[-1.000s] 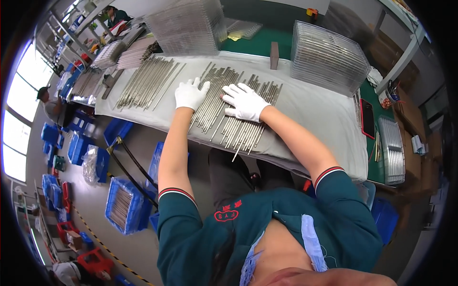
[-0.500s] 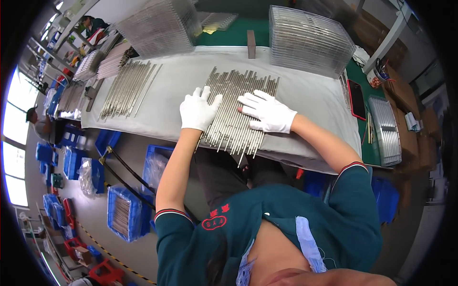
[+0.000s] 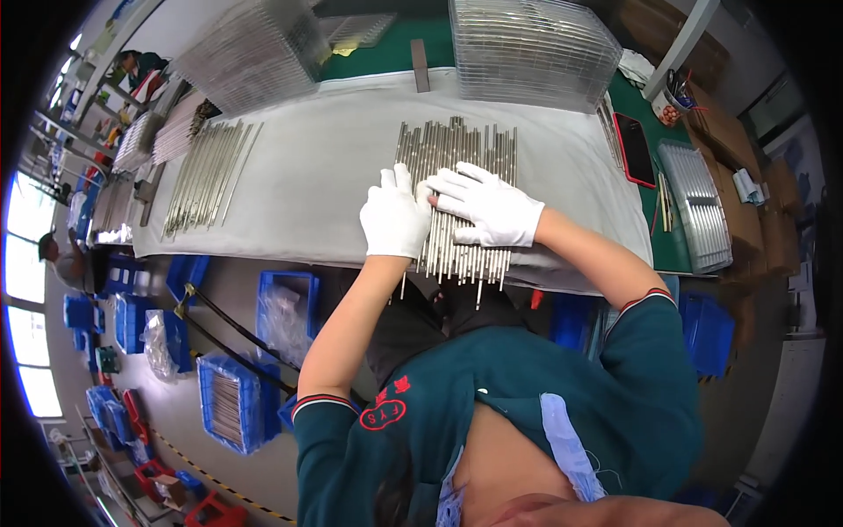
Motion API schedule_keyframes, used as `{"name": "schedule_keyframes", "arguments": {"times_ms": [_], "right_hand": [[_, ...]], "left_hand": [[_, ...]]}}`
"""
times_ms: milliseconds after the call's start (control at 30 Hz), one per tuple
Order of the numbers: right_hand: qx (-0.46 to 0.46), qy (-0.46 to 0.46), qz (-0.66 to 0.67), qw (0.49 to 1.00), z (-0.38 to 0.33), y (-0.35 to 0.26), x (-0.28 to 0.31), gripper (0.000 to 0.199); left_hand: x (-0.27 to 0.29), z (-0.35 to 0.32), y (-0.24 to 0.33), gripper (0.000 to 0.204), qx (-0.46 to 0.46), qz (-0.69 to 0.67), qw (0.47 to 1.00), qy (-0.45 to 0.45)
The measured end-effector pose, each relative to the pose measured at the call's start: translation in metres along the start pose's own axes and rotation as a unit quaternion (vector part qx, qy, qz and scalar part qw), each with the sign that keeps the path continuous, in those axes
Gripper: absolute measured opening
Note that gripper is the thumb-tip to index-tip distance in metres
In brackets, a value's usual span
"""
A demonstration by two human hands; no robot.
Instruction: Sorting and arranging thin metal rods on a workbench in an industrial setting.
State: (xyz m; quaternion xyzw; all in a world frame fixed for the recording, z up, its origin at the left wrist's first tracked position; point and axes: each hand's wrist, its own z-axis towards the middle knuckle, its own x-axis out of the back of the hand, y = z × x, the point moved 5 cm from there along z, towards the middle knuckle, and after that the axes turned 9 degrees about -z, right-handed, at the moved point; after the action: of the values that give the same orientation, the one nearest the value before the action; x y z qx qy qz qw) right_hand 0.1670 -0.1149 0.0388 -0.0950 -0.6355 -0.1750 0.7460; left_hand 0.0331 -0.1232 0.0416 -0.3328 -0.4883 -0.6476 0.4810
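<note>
A flat layer of thin metal rods (image 3: 452, 145) lies side by side on the white cloth, with some ends sticking out past the table's front edge. My gloved left hand (image 3: 393, 215) rests on the left side of this layer, fingers stretched out. Flat across the middle and right of the rods lies my gloved right hand (image 3: 490, 207), its fingers spread and pointing left. The fingertips of both hands come close together over the rods. Part of the layer is hidden under the gloves.
A second group of rods (image 3: 209, 176) lies on the left of the cloth (image 3: 307, 176). Stacked clear trays (image 3: 536, 57) stand at the back, beside a dark upright block (image 3: 420, 66). A phone (image 3: 634, 149) and a filled tray (image 3: 695, 206) lie at right. Blue bins (image 3: 237, 400) stand on the floor.
My left hand has moved right, nearer the right hand. The rods under my hands sit straighter and more closely packed. The whole view has shifted slightly.
</note>
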Motion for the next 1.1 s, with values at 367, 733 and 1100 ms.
{"name": "schedule_keyframes", "arguments": {"times_ms": [367, 733, 1100], "right_hand": [[-0.055, 0.053, 0.009, 0.997, -0.038, 0.013, 0.028, 0.060], [-0.047, -0.043, -0.023, 0.998, -0.054, 0.010, 0.017, 0.056], [-0.046, -0.009, 0.042, 0.998, -0.030, 0.009, 0.009, 0.058]], "left_hand": [[-0.022, 0.011, 0.017, 0.051, -0.244, -0.068, 0.966, -0.047], [0.005, 0.014, -0.051, 0.062, -0.157, 0.027, 0.982, -0.102], [-0.007, 0.010, 0.010, 0.049, -0.268, -0.066, 0.961, -0.035]]}}
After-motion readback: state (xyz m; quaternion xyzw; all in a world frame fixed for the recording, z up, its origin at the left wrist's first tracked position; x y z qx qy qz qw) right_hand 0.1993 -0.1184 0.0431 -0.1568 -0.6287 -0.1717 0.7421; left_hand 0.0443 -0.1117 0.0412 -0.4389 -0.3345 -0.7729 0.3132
